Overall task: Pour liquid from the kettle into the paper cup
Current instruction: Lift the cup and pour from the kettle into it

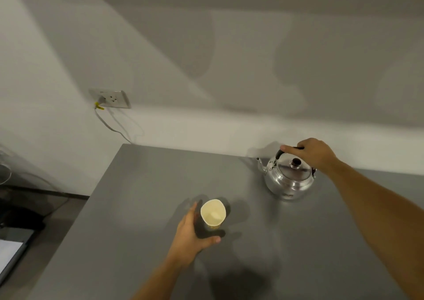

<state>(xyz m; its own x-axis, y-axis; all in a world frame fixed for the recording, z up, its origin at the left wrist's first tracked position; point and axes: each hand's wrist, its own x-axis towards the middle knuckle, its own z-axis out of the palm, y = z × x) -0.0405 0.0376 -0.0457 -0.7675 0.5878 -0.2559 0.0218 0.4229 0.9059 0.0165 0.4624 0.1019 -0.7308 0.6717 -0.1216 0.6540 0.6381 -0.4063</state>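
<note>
A shiny metal kettle (pixel 288 180) with a black lid knob and black handle stands on the grey table (pixel 137 219) near the back wall, its spout pointing left. My right hand (pixel 314 153) is closed over the top of its handle. A white paper cup (pixel 213 213) stands upright near the table's middle; its inside looks pale and I cannot tell whether it holds liquid. My left hand (pixel 191 237) curves around the cup's left and front side, fingers apart, thumb in front of its base; whether it touches the cup is unclear.
A wall socket (pixel 110 97) with a plugged-in cable hangs on the wall at the left. Left of the table's edge lie dark objects and a white sheet (pixel 9 254) on a lower surface.
</note>
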